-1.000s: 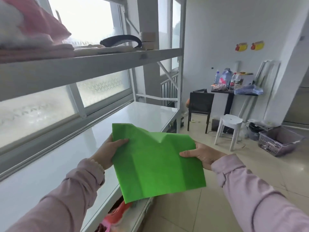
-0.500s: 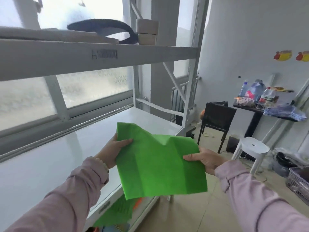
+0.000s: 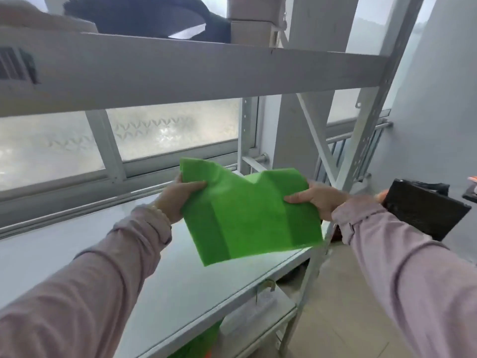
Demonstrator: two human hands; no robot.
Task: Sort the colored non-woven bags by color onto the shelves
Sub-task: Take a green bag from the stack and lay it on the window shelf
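Note:
A folded green non-woven bag (image 3: pixel 250 215) hangs in the air above the right end of the white middle shelf (image 3: pixel 167 275). My left hand (image 3: pixel 178 197) grips its upper left corner, thumb on top. My right hand (image 3: pixel 315 200) grips its right edge the same way. The bag sags in the middle between both hands. More green fabric (image 3: pixel 204 342) and a bit of orange (image 3: pixel 207 354) show on the lower shelf, mostly hidden under the middle shelf.
The upper shelf beam (image 3: pixel 180 68) runs across at head height, with a dark curved object (image 3: pixel 144 16) and small boxes (image 3: pixel 250 27) on it. A perforated metal upright (image 3: pixel 361 151) stands right of the bag. A black chair (image 3: pixel 423 213) sits at right. Frosted windows lie behind.
The view has come closer to the shelving and swung left. Both hands have carried the green bag up and forward over the middle shelf's right end. The grips are unchanged.

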